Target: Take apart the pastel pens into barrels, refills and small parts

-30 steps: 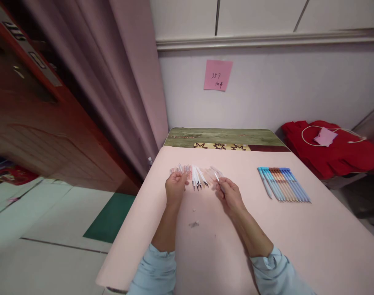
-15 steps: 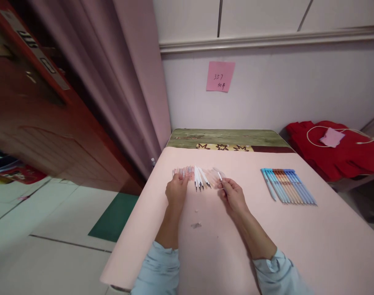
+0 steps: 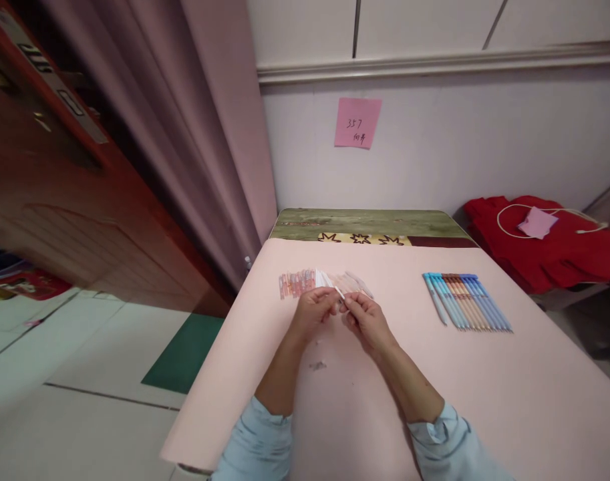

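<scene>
My right hand (image 3: 367, 319) pinches a thin white pen refill (image 3: 339, 292) between thumb and fingertips, just above the table. Close against it, my left hand (image 3: 312, 314) has its fingers pinched together near the same refill; what sits between those fingertips is too small to make out. Behind my hands lie several patterned pinkish pen barrels (image 3: 295, 283) in a row. Beside them are white refills (image 3: 323, 278), partly covered by my hands, and several clear, pale pen parts (image 3: 357, 283) fanned to the right.
A row of blue, brown and light-blue pens (image 3: 468, 302) lies on the right of the pink table covering (image 3: 485, 401). Small clear scraps (image 3: 317, 365) rest nearer me. A red cloth (image 3: 545, 247) is beyond the right edge; a wooden door (image 3: 84, 214) and curtain stand left.
My left hand has left the patterned barrels and moved right to meet my right hand. My right hand, still with the refill, has shifted slightly left.
</scene>
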Available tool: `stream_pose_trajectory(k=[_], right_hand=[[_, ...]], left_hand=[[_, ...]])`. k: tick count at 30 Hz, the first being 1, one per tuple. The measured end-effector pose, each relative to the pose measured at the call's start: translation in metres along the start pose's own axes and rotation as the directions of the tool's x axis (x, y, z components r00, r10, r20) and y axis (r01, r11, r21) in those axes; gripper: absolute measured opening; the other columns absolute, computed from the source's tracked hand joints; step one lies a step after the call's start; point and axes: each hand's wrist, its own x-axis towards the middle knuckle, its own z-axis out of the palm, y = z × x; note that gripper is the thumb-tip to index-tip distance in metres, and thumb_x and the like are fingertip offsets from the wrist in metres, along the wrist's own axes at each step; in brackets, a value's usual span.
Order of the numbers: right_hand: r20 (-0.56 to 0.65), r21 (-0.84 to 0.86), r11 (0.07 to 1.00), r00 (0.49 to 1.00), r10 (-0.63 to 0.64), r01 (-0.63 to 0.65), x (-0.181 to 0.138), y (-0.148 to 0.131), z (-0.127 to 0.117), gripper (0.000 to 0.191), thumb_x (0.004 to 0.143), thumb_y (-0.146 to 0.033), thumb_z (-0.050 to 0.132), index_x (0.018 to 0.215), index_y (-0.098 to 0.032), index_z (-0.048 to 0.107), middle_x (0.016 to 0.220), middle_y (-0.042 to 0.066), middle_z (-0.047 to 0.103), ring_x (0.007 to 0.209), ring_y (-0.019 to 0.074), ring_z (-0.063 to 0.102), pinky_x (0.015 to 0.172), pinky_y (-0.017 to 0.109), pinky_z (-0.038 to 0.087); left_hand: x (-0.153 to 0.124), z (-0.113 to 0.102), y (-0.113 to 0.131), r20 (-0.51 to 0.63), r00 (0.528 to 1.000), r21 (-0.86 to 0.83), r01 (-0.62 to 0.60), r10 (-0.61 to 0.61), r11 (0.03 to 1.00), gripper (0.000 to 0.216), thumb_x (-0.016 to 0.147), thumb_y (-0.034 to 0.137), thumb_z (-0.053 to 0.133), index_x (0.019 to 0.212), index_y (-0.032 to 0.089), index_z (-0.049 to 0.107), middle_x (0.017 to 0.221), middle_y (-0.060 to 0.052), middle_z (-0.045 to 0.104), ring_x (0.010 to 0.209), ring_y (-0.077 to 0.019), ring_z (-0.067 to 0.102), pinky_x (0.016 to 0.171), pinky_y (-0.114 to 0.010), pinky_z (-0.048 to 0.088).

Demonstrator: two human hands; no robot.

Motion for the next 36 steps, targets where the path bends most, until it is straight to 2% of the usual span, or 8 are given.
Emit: stream_pose_trajectory(k=[3,6,10,16,23,26,30,36], right_hand=[[0.077,-0.034,0.999,0.997,0.005,-0.003,-0.001,-0.001,0.001,0.033,0.072,-0.048,0.074,0.078,-0.019,0.059,0.068,-0.002,0.062,0.043,0.0044,0.035,0.041,0.02,0.02],[0.056,-0.116,0.993,0.998,0.014,-0.008,0.003,0.0,-0.007,0.034,0.072,-0.049,0.073,0.083,-0.019,0.062,0.068,-0.001,0.064,0.042,0.0052,0.036,0.041,0.02,0.021],[-0.188,-0.311,0.945,0.968,-0.166,0.101,0.013,0.006,-0.027,0.034,0.078,-0.052,0.061,0.085,-0.02,0.066,0.074,0.003,0.068,0.049,0.0104,0.047,0.043,0.022,0.032],[-0.238,-0.517,0.832,0.9,-0.365,0.201,0.024,0.014,-0.042,0.041,0.083,-0.039,0.053,0.12,-0.023,0.063,0.109,0.007,0.07,0.096,0.0215,0.064,0.075,0.031,0.051],[0.124,-0.732,0.504,0.817,-0.563,0.458,0.026,0.008,-0.03,0.053,0.088,-0.019,0.039,0.141,-0.019,0.047,0.138,0.011,0.051,0.128,0.0214,0.047,0.109,0.041,0.037],[0.106,-0.752,0.481,0.802,-0.587,0.451,0.027,0.008,-0.029,0.055,0.087,-0.017,0.037,0.141,-0.016,0.045,0.137,0.013,0.051,0.129,0.0224,0.046,0.11,0.044,0.037],[0.045,-0.793,0.468,0.803,-0.594,0.391,0.023,0.006,-0.028,0.05,0.085,-0.017,0.041,0.133,-0.018,0.053,0.129,0.012,0.056,0.119,0.0233,0.052,0.1,0.041,0.044],[0.09,-0.928,0.319,0.948,-0.305,0.191,-0.001,-0.017,-0.032,0.011,0.076,-0.032,0.068,0.085,-0.028,0.072,0.083,0.002,0.069,0.07,0.0181,0.059,0.066,0.031,0.042]], left_hand=[[-0.002,0.011,0.001,0.038,0.999,-0.092,0.015,-0.012,0.996,0.033,0.07,0.046,0.074,0.08,0.015,0.071,0.053,0.002,0.054,0.043,-0.0059,0.039,0.042,-0.02,0.023],[0.002,0.002,0.002,-0.179,0.983,-0.152,-0.059,0.031,0.987,0.033,0.07,0.046,0.074,0.073,0.015,0.068,0.054,0.002,0.055,0.041,-0.0043,0.037,0.04,-0.019,0.022],[0.012,-0.017,-0.001,-0.477,0.869,-0.116,-0.21,0.131,0.971,0.033,0.074,0.047,0.07,0.067,0.017,0.059,0.048,0.004,0.052,0.039,-0.0055,0.04,0.037,-0.018,0.026],[0.014,-0.008,-0.018,-0.353,0.934,-0.006,-0.062,0.056,0.998,0.031,0.074,0.047,0.07,0.072,0.018,0.058,0.05,0.003,0.056,0.038,-0.0113,0.051,0.037,-0.022,0.039],[0.019,-0.003,-0.026,-0.343,0.936,-0.005,-0.086,0.079,0.996,0.053,0.071,0.034,0.075,0.117,0.015,0.06,0.084,-0.004,0.069,0.061,-0.0134,0.065,0.058,-0.026,0.054],[0.02,-0.005,-0.027,-0.352,0.92,0.039,-0.171,0.173,0.985,0.048,0.07,0.033,0.076,0.113,0.016,0.063,0.104,-0.009,0.068,0.077,-0.0148,0.066,0.066,-0.026,0.054],[0.016,-0.007,-0.024,-0.29,0.929,0.237,-0.162,0.228,0.958,0.022,0.075,0.036,0.068,0.089,0.019,0.067,0.073,-0.002,0.065,0.063,-0.0128,0.059,0.057,-0.022,0.047],[0.01,-0.014,-0.017,-0.246,0.921,0.532,-0.132,0.301,0.836,0.016,0.077,0.036,0.063,0.071,0.021,0.062,0.058,0.002,0.058,0.054,-0.013,0.051,0.056,-0.024,0.038]])
